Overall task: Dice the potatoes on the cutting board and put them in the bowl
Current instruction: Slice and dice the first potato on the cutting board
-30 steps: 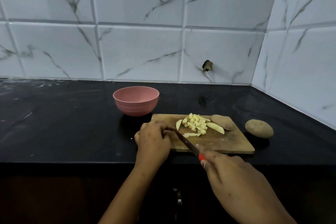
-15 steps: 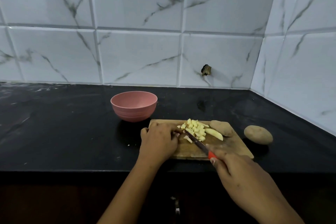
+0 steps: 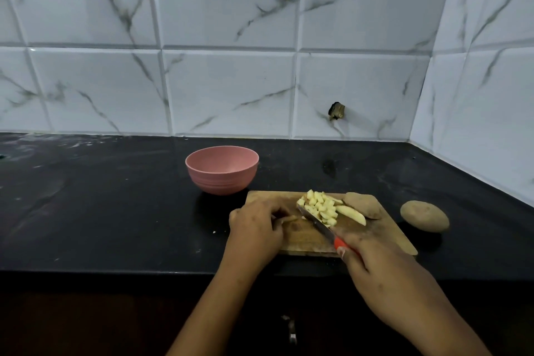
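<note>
Where the potato lies: diced pieces [image 3: 319, 206] are heaped at the far edge of the cutting board [image 3: 384, 228], with a pale wedge [image 3: 354, 214] just to their right. The wedge touches a skin-on half [image 3: 362, 204] near the far right corner. A whole potato [image 3: 424, 216] sits on the counter [image 3: 115, 196] off the board's right edge.
Bowl: the pink bowl [image 3: 222, 179] stands on the counter just beyond the board's far left corner, and no dice show in the part of its inside that is visible.
Right hand: the right hand [image 3: 384, 277] is wrapped round the red handle of the knife [image 3: 316, 221], whose blade is against the near-left side of the heap.
Left hand: the left hand [image 3: 255, 233] is knuckles-up on the board's left part with fingers curled under. Whether they pinch a sliver, I cannot tell.
Risk, spill: the heap is at the board's far edge, so a firm shove with the blade would likely send dice onto the counter.
Risk, fingers: the blade's tip is near the left fingertips, and a slip toward the left could nick them.
Risk, transfer: loose dice could drop between board and bowl.
Writing: no brand, label or lettering is legible anywhere.
</note>
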A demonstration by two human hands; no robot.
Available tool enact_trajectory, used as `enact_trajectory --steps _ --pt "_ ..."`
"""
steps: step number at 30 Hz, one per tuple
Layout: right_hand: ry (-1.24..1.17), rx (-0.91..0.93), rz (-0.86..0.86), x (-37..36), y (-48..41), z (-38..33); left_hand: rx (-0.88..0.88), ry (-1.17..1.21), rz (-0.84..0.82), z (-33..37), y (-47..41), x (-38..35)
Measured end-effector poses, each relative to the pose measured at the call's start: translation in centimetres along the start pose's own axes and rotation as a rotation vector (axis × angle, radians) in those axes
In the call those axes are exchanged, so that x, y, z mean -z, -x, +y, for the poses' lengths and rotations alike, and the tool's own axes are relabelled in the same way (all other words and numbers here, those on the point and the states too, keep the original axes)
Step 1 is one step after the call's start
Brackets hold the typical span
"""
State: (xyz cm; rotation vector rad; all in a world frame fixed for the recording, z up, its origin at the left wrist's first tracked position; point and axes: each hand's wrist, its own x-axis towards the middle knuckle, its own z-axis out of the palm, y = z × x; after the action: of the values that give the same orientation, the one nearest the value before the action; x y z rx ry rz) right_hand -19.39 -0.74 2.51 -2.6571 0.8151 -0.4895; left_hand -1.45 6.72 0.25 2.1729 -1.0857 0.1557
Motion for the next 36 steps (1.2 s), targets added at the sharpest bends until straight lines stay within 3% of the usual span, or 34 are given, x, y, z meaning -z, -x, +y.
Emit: enact_trajectory --steps 12,22,31,36 --pt "0.137 0.029 0.008 -0.9 0.0 -2.2 0.025 0.201 -0.06 -0.6 0.0 0.3" --pt "0.34 0.041 -0.055 -2.0 -1.3 -2.5 0.044 0.202 -0.021 -0.9 0.0 0.0" --pt "0.251 -0.02 -0.045 -0.3 0.0 -2.2 0.095 0.155 -0.071 -1.1 -0.1 0.4" --pt "0.215 0.064 0.058 -0.8 0.7 -2.6 0.088 0.139 -0.031 -1.0 0.1 0.4"
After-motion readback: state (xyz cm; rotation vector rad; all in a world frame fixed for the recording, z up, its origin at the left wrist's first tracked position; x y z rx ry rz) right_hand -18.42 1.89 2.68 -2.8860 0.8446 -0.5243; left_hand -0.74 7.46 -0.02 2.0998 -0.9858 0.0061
